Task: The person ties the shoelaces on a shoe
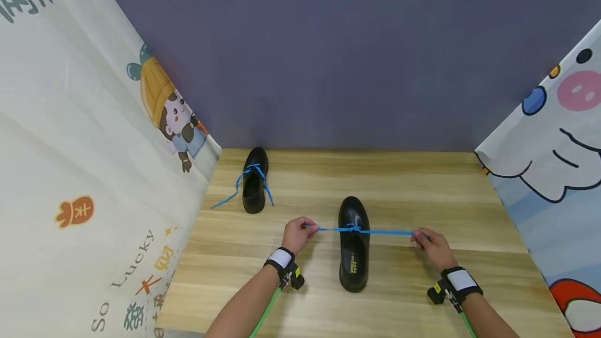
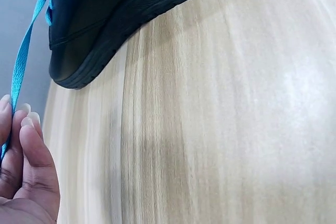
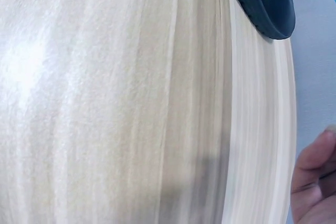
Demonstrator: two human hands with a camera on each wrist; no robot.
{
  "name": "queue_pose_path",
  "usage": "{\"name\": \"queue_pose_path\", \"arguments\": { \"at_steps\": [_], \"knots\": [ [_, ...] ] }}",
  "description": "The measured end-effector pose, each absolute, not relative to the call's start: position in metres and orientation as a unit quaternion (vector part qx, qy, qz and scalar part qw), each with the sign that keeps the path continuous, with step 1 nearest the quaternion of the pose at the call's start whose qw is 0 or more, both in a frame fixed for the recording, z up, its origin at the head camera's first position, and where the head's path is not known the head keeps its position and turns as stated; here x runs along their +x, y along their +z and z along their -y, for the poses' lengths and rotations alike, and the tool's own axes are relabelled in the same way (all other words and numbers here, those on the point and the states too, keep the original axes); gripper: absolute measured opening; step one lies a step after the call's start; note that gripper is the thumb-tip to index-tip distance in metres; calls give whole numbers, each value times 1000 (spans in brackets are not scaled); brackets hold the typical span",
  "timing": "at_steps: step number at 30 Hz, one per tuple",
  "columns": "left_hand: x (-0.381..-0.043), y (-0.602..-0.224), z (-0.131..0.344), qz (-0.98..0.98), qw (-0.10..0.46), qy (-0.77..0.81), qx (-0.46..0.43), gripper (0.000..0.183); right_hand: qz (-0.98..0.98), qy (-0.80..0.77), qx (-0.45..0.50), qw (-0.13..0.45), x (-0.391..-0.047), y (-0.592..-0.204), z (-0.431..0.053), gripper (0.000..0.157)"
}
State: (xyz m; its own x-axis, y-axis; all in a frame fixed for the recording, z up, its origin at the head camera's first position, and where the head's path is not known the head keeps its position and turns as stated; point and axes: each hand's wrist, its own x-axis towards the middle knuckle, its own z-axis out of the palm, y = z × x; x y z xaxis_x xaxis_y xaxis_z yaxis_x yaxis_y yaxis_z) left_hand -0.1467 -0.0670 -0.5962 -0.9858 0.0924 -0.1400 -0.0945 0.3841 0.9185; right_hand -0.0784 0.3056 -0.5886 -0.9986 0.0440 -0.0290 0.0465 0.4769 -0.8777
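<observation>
A black leather shoe (image 1: 354, 213) stands on the wooden table with its toe pointing away. Its blue shoelace (image 1: 387, 232) crosses at the top and runs out taut to both sides. My left hand (image 1: 299, 233) pinches one end of the lace between thumb and fingers, left of the shoe. Out to the right, my right hand (image 1: 433, 248) pinches the other end. In the left wrist view the blue lace (image 2: 21, 61) leads from the shoe down into my fingertips. The right wrist view catches only the shoe's toe (image 3: 270, 3) and part of my right hand (image 3: 314, 182).
A second black shoe (image 1: 255, 192) stands at the table's back left, its blue laces (image 1: 230, 198) hanging loose to both sides. Behind the wooden table (image 1: 422, 181) rises a dark grey-blue surface (image 1: 328, 56). Printed white cloths hang left (image 1: 94, 145) and right (image 1: 554, 160).
</observation>
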Motion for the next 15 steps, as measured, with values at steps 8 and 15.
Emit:
{"name": "queue_pose_path", "arguments": {
  "at_steps": [8,15],
  "knots": [
    [-144,-596,69,-823,78,562,3,8,-860,-508,48,-4,-76,-616,-316,27],
    [-147,-598,74,-837,68,543,-9,7,-875,-478,65,-32,-72,-619,-325,22]
  ]
}}
